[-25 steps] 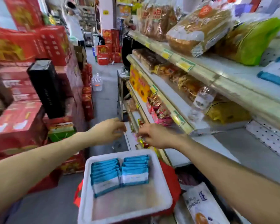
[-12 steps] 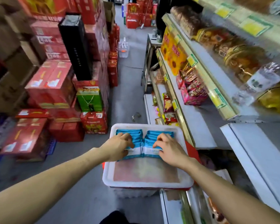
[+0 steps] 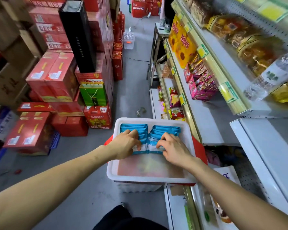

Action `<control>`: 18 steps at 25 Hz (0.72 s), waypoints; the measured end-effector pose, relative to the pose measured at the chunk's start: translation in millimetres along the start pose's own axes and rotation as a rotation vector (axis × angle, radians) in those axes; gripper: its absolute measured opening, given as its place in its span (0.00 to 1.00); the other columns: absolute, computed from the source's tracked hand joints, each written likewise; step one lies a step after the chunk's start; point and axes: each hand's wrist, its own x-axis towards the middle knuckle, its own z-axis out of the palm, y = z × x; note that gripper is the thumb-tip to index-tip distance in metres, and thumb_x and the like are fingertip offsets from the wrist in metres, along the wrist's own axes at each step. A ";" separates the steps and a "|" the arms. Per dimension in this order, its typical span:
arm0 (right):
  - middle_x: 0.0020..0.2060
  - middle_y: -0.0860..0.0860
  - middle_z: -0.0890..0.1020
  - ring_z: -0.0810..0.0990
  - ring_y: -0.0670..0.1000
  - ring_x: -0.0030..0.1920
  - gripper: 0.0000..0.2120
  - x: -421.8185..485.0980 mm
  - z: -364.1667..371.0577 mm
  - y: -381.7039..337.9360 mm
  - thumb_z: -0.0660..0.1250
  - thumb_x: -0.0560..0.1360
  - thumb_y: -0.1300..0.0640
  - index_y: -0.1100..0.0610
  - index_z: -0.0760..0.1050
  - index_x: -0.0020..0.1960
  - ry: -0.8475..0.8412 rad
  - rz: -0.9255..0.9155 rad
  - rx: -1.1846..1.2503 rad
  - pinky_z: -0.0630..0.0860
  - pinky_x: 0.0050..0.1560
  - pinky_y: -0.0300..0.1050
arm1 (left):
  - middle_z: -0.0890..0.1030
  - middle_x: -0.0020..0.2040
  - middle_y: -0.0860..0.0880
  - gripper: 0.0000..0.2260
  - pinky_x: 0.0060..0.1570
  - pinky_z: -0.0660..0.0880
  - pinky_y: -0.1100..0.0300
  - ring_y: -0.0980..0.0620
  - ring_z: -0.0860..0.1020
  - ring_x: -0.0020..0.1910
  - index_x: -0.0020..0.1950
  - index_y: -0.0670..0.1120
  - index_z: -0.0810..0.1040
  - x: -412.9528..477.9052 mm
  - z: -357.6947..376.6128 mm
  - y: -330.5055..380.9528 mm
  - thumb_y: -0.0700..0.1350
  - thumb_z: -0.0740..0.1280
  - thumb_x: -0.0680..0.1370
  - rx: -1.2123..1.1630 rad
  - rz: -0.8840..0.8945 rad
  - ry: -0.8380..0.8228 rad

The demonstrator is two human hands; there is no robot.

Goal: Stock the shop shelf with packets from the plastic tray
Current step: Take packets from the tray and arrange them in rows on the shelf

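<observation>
A white plastic tray [image 3: 152,177] sits in front of me on something red. Its far half holds two rows of blue-and-white packets [image 3: 166,130], several in each row. My left hand [image 3: 125,145] rests on the left row, fingers curled over the nearest packets. My right hand [image 3: 173,150] pinches the nearest packets of the right row. Whether either hand has lifted a packet I cannot tell. The shop shelf [image 3: 204,120] runs along the right, with a bare white stretch beside the tray.
Red cartons [image 3: 53,75], a green gift bag [image 3: 93,93] and a tall black box [image 3: 78,35] are stacked on the left. The grey aisle floor [image 3: 135,67] runs ahead between them and the shelves. Snack packs [image 3: 201,80] and a clear water bottle [image 3: 271,75] sit on the shelves.
Both hands came down from the shelf edge into the tray and closed over the nearest packets. My view tilted down toward the tray.
</observation>
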 end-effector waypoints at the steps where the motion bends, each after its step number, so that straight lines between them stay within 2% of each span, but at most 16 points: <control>1: 0.51 0.49 0.73 0.74 0.53 0.53 0.14 -2.2 -0.4 -1.7 0.68 0.74 0.65 0.50 0.81 0.54 -0.022 -0.002 0.018 0.73 0.52 0.49 | 0.72 0.60 0.48 0.15 0.59 0.75 0.47 0.43 0.73 0.56 0.57 0.55 0.84 -2.0 1.6 -0.4 0.39 0.69 0.75 -0.022 0.002 -0.016; 4: 0.55 0.49 0.75 0.74 0.52 0.56 0.15 -7.7 -0.2 -2.1 0.67 0.75 0.64 0.49 0.82 0.56 -0.090 -0.041 0.001 0.73 0.56 0.49 | 0.71 0.61 0.50 0.15 0.56 0.78 0.47 0.43 0.77 0.57 0.55 0.55 0.82 -8.1 6.0 -0.8 0.38 0.67 0.74 -0.070 0.025 -0.076; 7: 0.57 0.50 0.78 0.73 0.53 0.57 0.18 -8.4 -0.6 0.2 0.65 0.77 0.63 0.47 0.82 0.61 -0.154 -0.045 -0.066 0.73 0.60 0.51 | 0.73 0.69 0.51 0.14 0.57 0.79 0.49 0.44 0.78 0.61 0.60 0.55 0.81 -9.4 7.8 5.4 0.41 0.65 0.79 0.012 0.036 -0.135; 9: 0.56 0.50 0.79 0.74 0.54 0.57 0.18 -8.4 -1.9 -1.2 0.64 0.78 0.62 0.46 0.81 0.63 -0.207 -0.047 -0.087 0.74 0.59 0.52 | 0.75 0.70 0.52 0.14 0.57 0.78 0.52 0.46 0.78 0.64 0.63 0.56 0.80 -7.3 10.2 6.4 0.42 0.66 0.80 0.056 0.037 -0.141; 12: 0.56 0.50 0.79 0.77 0.53 0.58 0.15 -10.8 -9.5 -2.5 0.63 0.81 0.59 0.45 0.82 0.61 -0.283 -0.041 -0.041 0.74 0.59 0.49 | 0.77 0.68 0.52 0.15 0.56 0.78 0.53 0.46 0.79 0.63 0.62 0.57 0.80 -4.4 8.5 6.4 0.41 0.67 0.79 0.052 0.044 -0.145; 15: 0.56 0.45 0.78 0.76 0.49 0.59 0.18 -6.3 -36.8 -0.4 0.62 0.81 0.63 0.45 0.83 0.60 -0.363 -0.031 0.011 0.71 0.60 0.46 | 0.79 0.62 0.53 0.19 0.50 0.74 0.57 0.47 0.79 0.58 0.63 0.58 0.80 -0.1 -13.3 6.9 0.40 0.64 0.78 0.077 0.059 -0.130; 18: 0.55 0.44 0.76 0.75 0.48 0.57 0.24 6.9 -88.9 6.3 0.60 0.78 0.67 0.42 0.82 0.62 -0.296 -0.015 0.028 0.73 0.62 0.47 | 0.78 0.61 0.54 0.22 0.55 0.76 0.54 0.49 0.78 0.59 0.62 0.61 0.80 11.7 -64.8 4.7 0.39 0.62 0.75 0.076 0.142 -0.106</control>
